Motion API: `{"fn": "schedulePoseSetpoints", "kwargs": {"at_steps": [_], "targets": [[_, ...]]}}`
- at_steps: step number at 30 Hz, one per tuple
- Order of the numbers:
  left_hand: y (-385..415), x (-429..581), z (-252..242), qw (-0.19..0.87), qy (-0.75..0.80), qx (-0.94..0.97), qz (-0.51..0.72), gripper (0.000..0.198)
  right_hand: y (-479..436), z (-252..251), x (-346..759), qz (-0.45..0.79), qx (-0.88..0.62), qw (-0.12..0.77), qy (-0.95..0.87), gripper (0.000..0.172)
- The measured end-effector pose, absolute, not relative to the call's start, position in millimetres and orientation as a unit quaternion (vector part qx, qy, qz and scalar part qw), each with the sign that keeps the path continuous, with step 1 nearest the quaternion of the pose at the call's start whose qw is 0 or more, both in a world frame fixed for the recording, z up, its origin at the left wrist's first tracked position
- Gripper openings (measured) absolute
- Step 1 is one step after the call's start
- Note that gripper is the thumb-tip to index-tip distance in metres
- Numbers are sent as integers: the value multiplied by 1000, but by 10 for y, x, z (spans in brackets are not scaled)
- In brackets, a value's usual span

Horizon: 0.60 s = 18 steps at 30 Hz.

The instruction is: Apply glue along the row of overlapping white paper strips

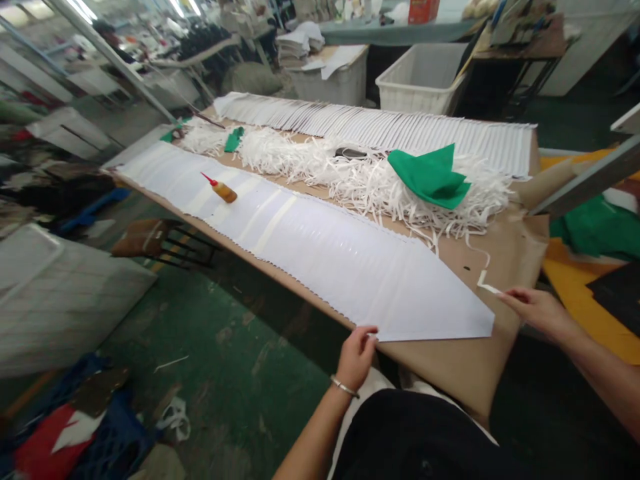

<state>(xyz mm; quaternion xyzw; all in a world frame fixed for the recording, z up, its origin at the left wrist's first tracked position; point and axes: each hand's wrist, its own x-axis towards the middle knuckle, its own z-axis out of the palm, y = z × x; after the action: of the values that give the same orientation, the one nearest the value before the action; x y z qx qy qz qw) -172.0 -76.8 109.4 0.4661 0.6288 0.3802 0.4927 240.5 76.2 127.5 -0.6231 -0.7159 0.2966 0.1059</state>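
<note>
left hand [357, 358]: at white sheet stack [325, 260] edge | right hand [537, 313]: pinching white strip [490, 287]

1. Floor: you look down on a green painted floor [240, 347], worn and scuffed in pale patches.
2. Lower left: you see a blue plastic crate [107, 433] holding red and white cloth.
3. Left: a low stool [143, 239] with a brown seat and black legs stands on the floor.
4. Rear: two white plastic bins [420, 79] stand before a long teal-topped table [390, 30].
5. Upper right: you find a dark metal-legged side table [525, 57] against a white wall [593, 50].
6. Ceiling, upper left: long fluorescent tube lights [175, 7] shine over rows of workbenches [100, 80].
</note>
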Motion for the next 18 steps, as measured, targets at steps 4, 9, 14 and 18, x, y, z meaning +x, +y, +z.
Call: {"fn": "schedulePoseSetpoints", "kwargs": {"at_steps": [4, 9, 14, 18], "targets": [[-538, -634, 1657, 401, 473, 692, 370, 45, 276, 1657, 1881, 441, -456, 3, -773, 49], [-698, -276, 1607, 548, 511, 614, 246, 36, 101, 1955, 1924, 483, -388, -53, -783, 48], [-1093, -593, 1291, 623, 587, 435, 279, 38, 331, 1795, 2283, 522, -402, -81, -748, 55], [-1281, -707, 1102, 609, 627, 368, 318, 40, 506, 1557, 2264, 502, -388, -89, -768, 58]]}}
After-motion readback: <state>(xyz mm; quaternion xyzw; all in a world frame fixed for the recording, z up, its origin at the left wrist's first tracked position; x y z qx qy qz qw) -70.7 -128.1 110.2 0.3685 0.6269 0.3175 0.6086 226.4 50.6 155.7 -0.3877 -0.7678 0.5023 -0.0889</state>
